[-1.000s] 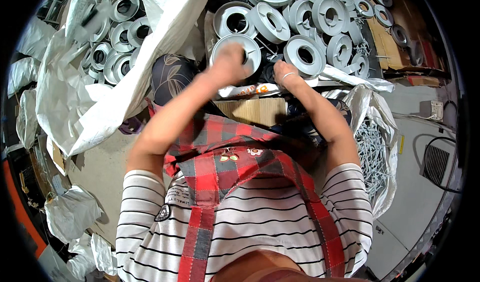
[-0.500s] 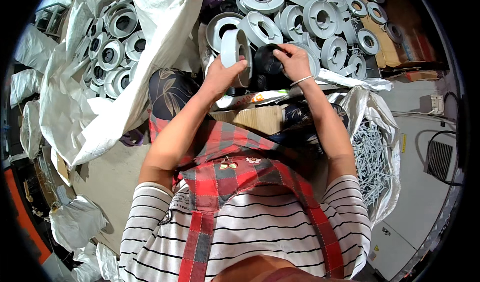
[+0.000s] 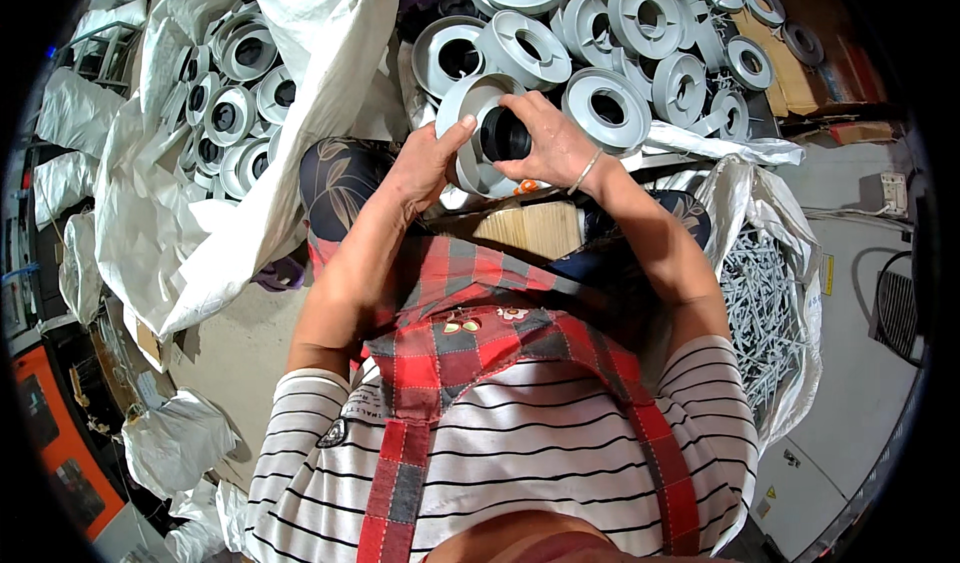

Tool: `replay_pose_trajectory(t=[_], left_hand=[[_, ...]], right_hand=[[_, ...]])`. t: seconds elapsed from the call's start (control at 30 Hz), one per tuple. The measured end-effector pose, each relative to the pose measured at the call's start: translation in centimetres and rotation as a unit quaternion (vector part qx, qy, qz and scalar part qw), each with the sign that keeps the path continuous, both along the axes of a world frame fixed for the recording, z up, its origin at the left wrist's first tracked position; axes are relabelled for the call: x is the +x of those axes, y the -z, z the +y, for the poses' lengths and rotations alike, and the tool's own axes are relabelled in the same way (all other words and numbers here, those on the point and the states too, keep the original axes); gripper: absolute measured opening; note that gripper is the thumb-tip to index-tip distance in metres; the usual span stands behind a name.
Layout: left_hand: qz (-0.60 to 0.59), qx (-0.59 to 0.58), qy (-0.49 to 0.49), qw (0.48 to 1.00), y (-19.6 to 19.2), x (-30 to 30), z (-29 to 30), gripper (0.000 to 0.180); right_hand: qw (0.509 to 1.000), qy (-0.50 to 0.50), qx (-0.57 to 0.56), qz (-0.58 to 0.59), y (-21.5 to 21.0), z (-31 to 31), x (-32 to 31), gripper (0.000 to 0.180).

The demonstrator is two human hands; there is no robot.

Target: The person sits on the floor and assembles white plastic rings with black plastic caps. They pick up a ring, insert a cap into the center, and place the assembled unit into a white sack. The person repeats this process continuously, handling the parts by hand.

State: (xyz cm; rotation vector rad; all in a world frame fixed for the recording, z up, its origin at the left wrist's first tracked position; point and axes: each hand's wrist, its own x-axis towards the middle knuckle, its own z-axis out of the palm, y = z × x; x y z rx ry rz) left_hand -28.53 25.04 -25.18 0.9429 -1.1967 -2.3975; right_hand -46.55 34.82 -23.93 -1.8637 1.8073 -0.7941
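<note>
Upper centre: left hand (image 3: 425,165) grips grey flanged ring (image 3: 472,97), right hand (image 3: 555,145) grips black collar (image 3: 508,136), now brought to the ring's opening, pairing both parts.

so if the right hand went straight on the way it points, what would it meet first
Likely the grey ring in the left hand: the right hand points leftward at it, with the black round part it holds leading. Depth is unclear, so ring and part may already touch.

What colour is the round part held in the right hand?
The round part is black; the head view shows it best.
</note>
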Motion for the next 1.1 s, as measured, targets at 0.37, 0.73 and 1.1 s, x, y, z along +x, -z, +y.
replay_pose_trajectory(t=[0.37,0.73,1.1], left_hand=[[0.029,-0.004,-0.003,1.0,-1.5,0.0,0.3,0.045],[-0.044,-0.235,-0.051,0.97,-2.2,0.8,0.7,0.033],[0.047,-0.505,-0.28,0.815,-9.6,3.3,-6.2,0.057]], right_hand=[[0.958,0.113,0.105,-0.24,0.6,-0.2,0.4,0.065],[0.775,0.044,0.399,-0.488,0.1,-1.3,-1.0,0.065],[0.963,0.182,-0.115,0.164,7.4,-9.7,-6.8,0.053]])
